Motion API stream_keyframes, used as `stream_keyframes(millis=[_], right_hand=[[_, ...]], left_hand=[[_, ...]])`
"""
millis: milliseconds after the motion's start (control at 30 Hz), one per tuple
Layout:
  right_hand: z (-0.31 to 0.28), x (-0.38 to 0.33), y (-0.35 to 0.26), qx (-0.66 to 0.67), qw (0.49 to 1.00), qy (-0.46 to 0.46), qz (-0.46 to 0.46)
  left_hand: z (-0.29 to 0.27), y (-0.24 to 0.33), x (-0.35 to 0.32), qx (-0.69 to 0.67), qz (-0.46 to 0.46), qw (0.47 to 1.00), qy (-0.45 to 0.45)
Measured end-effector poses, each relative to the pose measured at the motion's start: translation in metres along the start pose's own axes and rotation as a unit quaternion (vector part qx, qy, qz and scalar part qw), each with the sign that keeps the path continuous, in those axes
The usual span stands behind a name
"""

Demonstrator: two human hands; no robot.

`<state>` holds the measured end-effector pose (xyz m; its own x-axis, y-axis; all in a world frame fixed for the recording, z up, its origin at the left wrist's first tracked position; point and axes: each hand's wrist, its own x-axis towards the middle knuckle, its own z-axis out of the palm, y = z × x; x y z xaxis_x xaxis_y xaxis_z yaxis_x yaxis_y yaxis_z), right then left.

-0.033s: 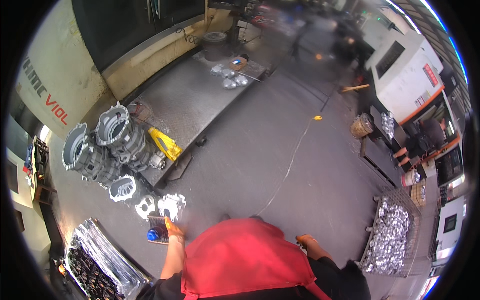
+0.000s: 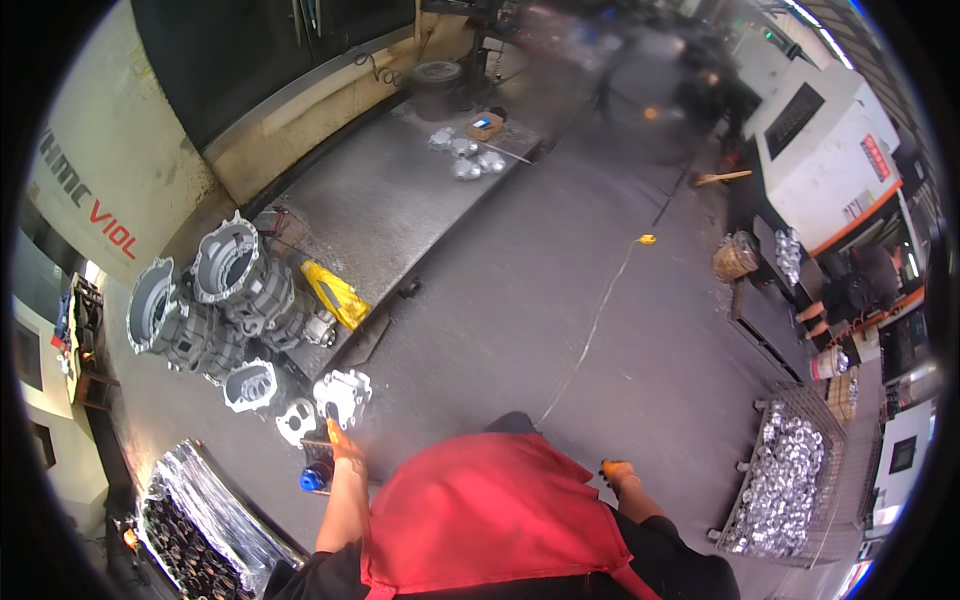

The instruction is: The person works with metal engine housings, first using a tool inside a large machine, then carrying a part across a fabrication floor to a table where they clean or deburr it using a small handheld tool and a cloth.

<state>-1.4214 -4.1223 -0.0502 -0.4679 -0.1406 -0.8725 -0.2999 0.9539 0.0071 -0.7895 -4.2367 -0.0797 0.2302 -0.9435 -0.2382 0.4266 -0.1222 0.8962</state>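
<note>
My left hand (image 2: 344, 444), in an orange glove, hangs low with its fingers stretched forward. It overlaps the edge of a small brown crate (image 2: 318, 455) holding a blue object (image 2: 314, 477); I cannot tell if they touch. Just beyond the fingertips stands a bright metal casting (image 2: 343, 395), and a flat metal plate-like part (image 2: 297, 421) lies beside it. My right hand (image 2: 618, 472), also in an orange glove, is at my right side over the grey floor. Its fingers are curled, and whatever they hold is too small to name.
Large gearbox housings (image 2: 228, 262) stand at the left by a low metal platform (image 2: 400, 215) bearing a yellow part (image 2: 335, 295). A wire-mesh cart (image 2: 832, 480) of shiny castings is at right. A cord (image 2: 590, 340) crosses the floor. Another person (image 2: 856, 290) works at far right.
The view has shifted slightly, so the surroundings sit a little differently. A dark shoe shows more beyond my red apron. Both hands stay at my sides.
</note>
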Motion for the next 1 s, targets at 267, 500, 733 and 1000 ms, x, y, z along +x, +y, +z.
stream_keyframes(millis=[267,500,733,1000], right_hand=[[-0.071,0.155,-0.325,-0.19,0.976,0.002,-0.102],[-0.108,0.086,-0.747,-0.229,0.934,0.014,-0.273],[-0.139,-0.037,-1.084,-0.164,0.837,0.111,-0.509],[-0.198,-0.181,-1.238,-0.329,0.858,0.126,-0.374]], left_hand=[[0.141,0.135,0.258,-0.299,-0.093,0.92,0.237],[0.188,0.199,0.353,-0.336,0.032,0.889,0.31],[0.237,0.244,0.55,-0.389,0.032,0.866,0.312],[0.309,0.413,0.737,-0.404,0.014,0.871,0.279]])
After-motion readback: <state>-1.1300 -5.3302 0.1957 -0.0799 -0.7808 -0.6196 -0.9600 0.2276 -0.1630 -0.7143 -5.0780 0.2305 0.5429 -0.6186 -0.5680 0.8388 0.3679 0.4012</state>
